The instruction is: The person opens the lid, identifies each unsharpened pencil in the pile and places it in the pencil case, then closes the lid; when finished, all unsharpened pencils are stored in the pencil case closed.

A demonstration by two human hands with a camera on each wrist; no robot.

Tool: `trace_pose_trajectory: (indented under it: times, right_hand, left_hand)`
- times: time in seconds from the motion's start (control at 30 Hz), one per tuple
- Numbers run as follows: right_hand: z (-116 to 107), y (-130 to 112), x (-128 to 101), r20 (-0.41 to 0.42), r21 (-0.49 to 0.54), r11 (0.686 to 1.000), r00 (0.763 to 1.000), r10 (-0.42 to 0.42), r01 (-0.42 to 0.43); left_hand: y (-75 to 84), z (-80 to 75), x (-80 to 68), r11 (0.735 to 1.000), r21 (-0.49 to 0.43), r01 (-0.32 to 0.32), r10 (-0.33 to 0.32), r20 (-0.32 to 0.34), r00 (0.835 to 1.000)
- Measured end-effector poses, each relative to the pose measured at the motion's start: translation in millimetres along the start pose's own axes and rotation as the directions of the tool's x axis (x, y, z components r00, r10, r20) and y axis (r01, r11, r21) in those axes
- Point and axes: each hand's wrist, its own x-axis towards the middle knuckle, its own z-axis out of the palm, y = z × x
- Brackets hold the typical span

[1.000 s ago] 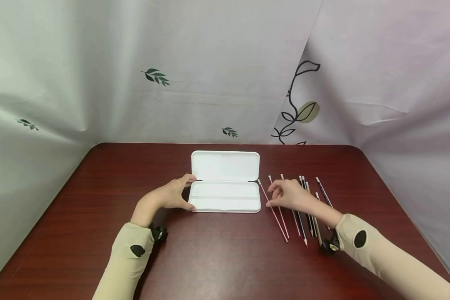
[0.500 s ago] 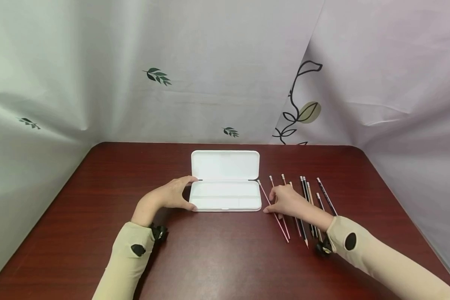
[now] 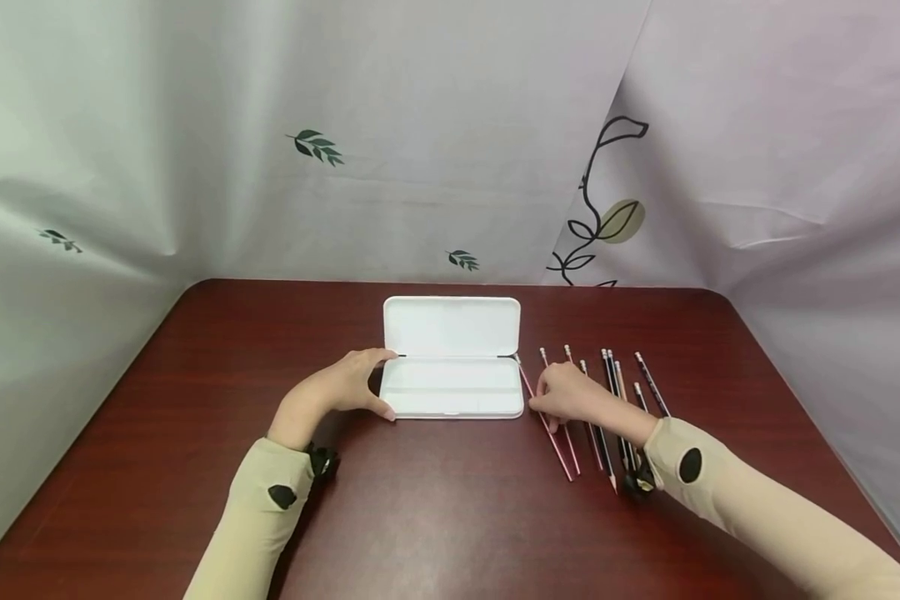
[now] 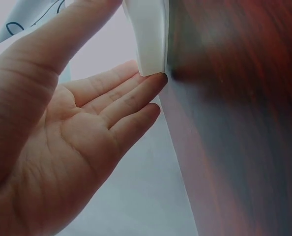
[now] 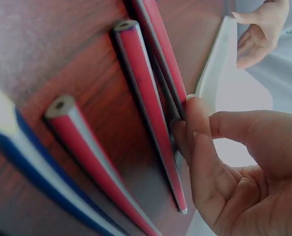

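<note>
An open white pencil case (image 3: 450, 388) stands on the table, lid raised at the back. My left hand (image 3: 337, 392) holds its left end, thumb at the front corner and index finger near the hinge; in the left wrist view the other fingers are fairly straight against the case's end (image 4: 151, 44). Right of the case, my right hand (image 3: 566, 395) pinches the leftmost pink pencil (image 3: 558, 454) between thumb and fingers. That pencil (image 5: 163, 42) lies on or close to the table; fingers cover part of it. A second pink pencil (image 3: 573, 454) lies beneath the hand.
Several more pencils, among them a dark sharpened pencil (image 3: 607, 462) and a patterned pencil (image 3: 651, 383), lie under and beyond the right forearm. The dark red table (image 3: 450, 517) ends at a pale curtain (image 3: 420, 167) printed with leaves.
My right hand has moved left and lowered onto the leftmost pink pencil, its thumb and fingers closing on it. The left hand stays at the case. The view has shifted slightly.
</note>
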Motion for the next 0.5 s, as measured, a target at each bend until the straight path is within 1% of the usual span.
trace_pose_trajectory:
  times: [0.1, 0.17, 0.27, 0.33, 0.43, 0.5]
  right_hand:
    - [-4, 1, 0, 0.023, 0.042, 0.998, 0.999, 0.042, -0.042]
    - [-6, 3, -1, 0.031, 0.08, 0.995, 0.998, 0.053, -0.055]
    - [-13, 7, -2, 0.031, 0.137, 0.99, 0.999, 0.021, -0.025]
    - [-19, 10, -3, 0.024, 0.183, 0.983, 1.0, -0.01, 0.005]
    - [-29, 16, -2, 0.025, 0.276, 0.96, 0.998, -0.058, 0.049]
    - [-37, 18, -1, 0.024, 0.364, 0.929, 0.996, -0.082, 0.068]
  left_hand:
    - [1.5, -0.7, 1.0, 1.0, 0.005, 0.005, -0.005, -0.007, 1.0]
    - [1.9, -0.7, 0.9, 1.0, 0.006, 0.004, -0.004, -0.01, 1.0]
    - [1.8, -0.2, 0.2, 1.0, -0.005, 0.017, -0.017, -0.018, 1.0]
    - [1.1, 0.3, -0.3, 1.0, -0.004, 0.01, -0.01, -0.024, 1.0]
    - [-0.4, 1.0, -0.2, 1.0, -0.009, 0.004, -0.004, -0.03, 1.0]
    - [-1.7, 1.2, -0.2, 1.0, -0.009, 0.001, -0.001, -0.033, 0.999]
